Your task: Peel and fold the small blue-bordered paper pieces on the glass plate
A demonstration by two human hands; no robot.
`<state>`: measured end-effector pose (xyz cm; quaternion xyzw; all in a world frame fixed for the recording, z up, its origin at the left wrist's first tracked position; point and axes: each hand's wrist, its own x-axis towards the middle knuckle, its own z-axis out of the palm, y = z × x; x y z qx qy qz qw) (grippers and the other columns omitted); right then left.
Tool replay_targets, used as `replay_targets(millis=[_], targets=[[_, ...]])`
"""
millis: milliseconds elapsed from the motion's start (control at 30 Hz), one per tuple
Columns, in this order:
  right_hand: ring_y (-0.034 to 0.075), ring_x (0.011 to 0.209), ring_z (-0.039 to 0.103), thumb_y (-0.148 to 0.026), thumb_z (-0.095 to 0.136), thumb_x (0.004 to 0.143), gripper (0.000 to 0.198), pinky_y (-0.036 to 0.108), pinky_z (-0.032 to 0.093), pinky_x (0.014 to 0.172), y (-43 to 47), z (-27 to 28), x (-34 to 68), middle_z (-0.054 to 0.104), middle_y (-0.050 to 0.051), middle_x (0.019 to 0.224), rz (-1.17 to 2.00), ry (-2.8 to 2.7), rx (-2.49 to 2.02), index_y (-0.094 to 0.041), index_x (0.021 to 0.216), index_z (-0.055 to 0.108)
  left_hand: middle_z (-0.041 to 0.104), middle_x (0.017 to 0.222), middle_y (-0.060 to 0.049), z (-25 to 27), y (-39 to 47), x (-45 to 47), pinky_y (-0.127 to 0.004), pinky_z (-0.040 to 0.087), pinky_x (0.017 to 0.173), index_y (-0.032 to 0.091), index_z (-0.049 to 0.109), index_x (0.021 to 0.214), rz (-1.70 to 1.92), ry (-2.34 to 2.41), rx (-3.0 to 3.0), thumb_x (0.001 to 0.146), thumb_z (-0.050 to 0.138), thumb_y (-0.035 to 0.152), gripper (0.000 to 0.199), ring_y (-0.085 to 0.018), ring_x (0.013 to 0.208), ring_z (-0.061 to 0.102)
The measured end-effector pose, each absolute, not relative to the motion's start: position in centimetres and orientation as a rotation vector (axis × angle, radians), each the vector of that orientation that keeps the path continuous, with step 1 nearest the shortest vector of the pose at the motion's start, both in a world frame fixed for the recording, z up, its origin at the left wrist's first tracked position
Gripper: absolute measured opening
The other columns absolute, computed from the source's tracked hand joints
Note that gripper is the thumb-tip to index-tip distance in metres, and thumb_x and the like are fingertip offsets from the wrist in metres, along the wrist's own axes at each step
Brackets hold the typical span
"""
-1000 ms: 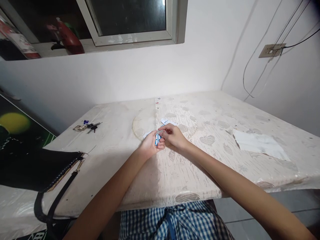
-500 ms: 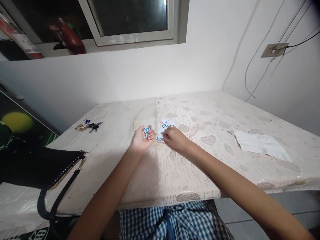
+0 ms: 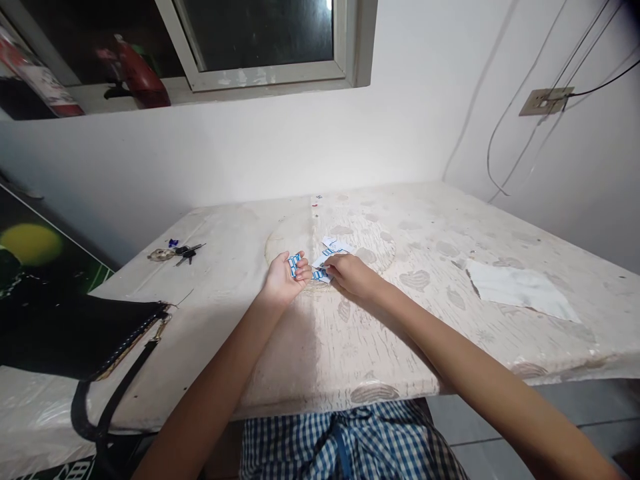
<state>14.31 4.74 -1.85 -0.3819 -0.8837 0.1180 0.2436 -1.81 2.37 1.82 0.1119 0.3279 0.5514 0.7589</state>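
My left hand (image 3: pixel 286 279), palm up near the middle of the table (image 3: pixel 270 373), has its fingers curled round a small white card with blue box marks (image 3: pixel 295 265). Just to its right, my right hand (image 3: pixel 349 272) is closed in a pinch, knuckles up, over several white paper pieces with blue prints (image 3: pixel 323 275). A thin pale edge shows at its fingertips, but what it pinches is too small to make out. More of the white paper (image 3: pixel 338 245) lies flat beyond the right fingers.
At the left lie a bunch of keys (image 3: pixel 186 252) and a black bag (image 3: pixel 85 333) with a strap hanging over the table edge. A white cloth or paper (image 3: pixel 520 290) lies at the right. Behind the table stands a white wall (image 3: pixel 280 147) with a wall socket (image 3: pixel 546 101).
My right fingers have lifted slightly off the lower paper piece, so more of its blue print shows. My left hand keeps its hold. The view has shifted a little.
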Motion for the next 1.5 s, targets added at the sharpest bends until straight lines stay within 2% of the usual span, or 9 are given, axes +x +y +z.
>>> replay_targets(millis=[167, 300, 367, 433, 567, 800, 1033, 1300, 1500], targets=[[0.020, 0.083, 0.057, -0.001, 0.044, 0.071, 0.028, 0.025, 0.035, 0.068, 4.5, -1.9, 14.2, 0.064, 0.013, 0.089, 0.220, -2.434, -1.143, -0.011, 0.092, 0.060, 0.032, 0.052, 0.002, 1.6, 2.5, -1.7, -0.016, 0.024, 0.034, 0.015, 0.043, 0.075, 1.197, 0.718, 0.252, 0.090, 0.024, 0.026, 0.027, -0.008, 0.039, 0.026], [0.022, 0.085, 0.057, -0.004, 0.043, 0.075, 0.031, 0.028, 0.037, 0.071, 4.7, -2.2, 14.2, 0.064, 0.015, 0.094, 0.279, -2.282, -1.140, -0.011, 0.099, 0.060, 0.033, 0.052, 0.002, 1.6, 2.5, -1.7, -0.016, 0.025, 0.034, 0.014, 0.043, 0.076, 1.200, 0.739, 0.263, 0.090, 0.025, 0.026, 0.025, -0.008, 0.039, 0.027], [0.021, 0.083, 0.058, -0.005, 0.043, 0.076, 0.030, 0.029, 0.038, 0.072, 5.0, -2.3, 14.2, 0.065, 0.013, 0.093, 0.389, -2.124, -1.123, -0.012, 0.099, 0.062, 0.034, 0.053, 0.002, 1.7, 2.4, -1.7, -0.017, 0.025, 0.035, 0.014, 0.043, 0.076, 1.201, 0.755, 0.265, 0.090, 0.026, 0.026, 0.025, -0.008, 0.039, 0.027], [0.018, 0.073, 0.058, -0.007, 0.043, 0.077, 0.028, 0.029, 0.040, 0.070, 5.3, -2.3, 14.1, 0.065, 0.009, 0.084, 0.585, -1.930, -1.099, -0.014, 0.095, 0.064, 0.034, 0.053, 0.002, 1.8, 2.4, -1.6, -0.016, 0.025, 0.035, 0.015, 0.043, 0.076, 1.197, 0.766, 0.267, 0.089, 0.025, 0.026, 0.025, -0.008, 0.039, 0.028], [0.010, 0.050, 0.049, -0.017, 0.050, 0.075, 0.019, 0.026, 0.040, 0.056, 5.6, -2.0, 13.7, 0.062, 0.003, 0.069, 0.989, -1.599, -1.009, -0.015, 0.086, 0.067, 0.035, 0.053, 0.001, 1.7, 2.4, -1.6, -0.016, 0.025, 0.034, 0.015, 0.043, 0.075, 1.132, 0.773, 0.315, 0.089, 0.025, 0.027, 0.026, -0.008, 0.039, 0.029], [0.009, 0.054, 0.047, -0.020, 0.060, 0.064, 0.020, 0.025, 0.039, 0.056, 4.3, -0.4, 13.6, 0.060, 0.001, 0.064, 1.225, -1.392, -0.873, -0.013, 0.082, 0.067, 0.042, 0.056, -0.003, 1.3, 2.2, -0.9, -0.018, 0.032, 0.039, 0.014, 0.047, 0.075, 0.887, 0.847, 0.522, 0.087, 0.029, 0.028, 0.026, -0.009, 0.043, 0.037], [0.010, 0.053, 0.047, -0.023, 0.058, 0.066, 0.017, 0.026, 0.039, 0.053, 4.2, -0.3, 13.8, 0.057, 0.000, 0.060, 1.285, -1.408, -0.854, -0.014, 0.078, 0.066, 0.050, 0.063, -0.007, 1.0, 1.9, -0.5, -0.021, 0.038, 0.045, 0.013, 0.053, 0.081, 0.791, 0.803, 0.599, 0.084, 0.034, 0.027, 0.023, -0.011, 0.048, 0.044], [0.008, 0.052, 0.044, -0.017, 0.054, 0.069, 0.023, 0.025, 0.037, 0.054, 4.2, -0.5, 14.1, 0.056, -0.001, 0.065, 1.269, -1.562, -0.804, -0.014, 0.089, 0.065, 0.050, 0.059, -0.006, 0.4, 2.0, -0.2, -0.023, 0.040, 0.047, 0.016, 0.051, 0.082, 0.758, 0.829, 0.612, 0.085, 0.033, 0.032, 0.024, -0.013, 0.047, 0.046], [0.008, 0.049, 0.045, -0.014, 0.050, 0.072, 0.018, 0.024, 0.038, 0.051, 3.4, 0.2, 14.0, 0.056, 0.000, 0.061, 1.307, -1.638, -0.845, -0.011, 0.082, 0.065, 0.051, 0.058, -0.006, 0.0, 2.2, -0.3, -0.023, 0.040, 0.047, 0.016, 0.048, 0.076, 0.751, 0.835, 0.623, 0.084, 0.036, 0.028, 0.020, -0.013, 0.048, 0.048]])
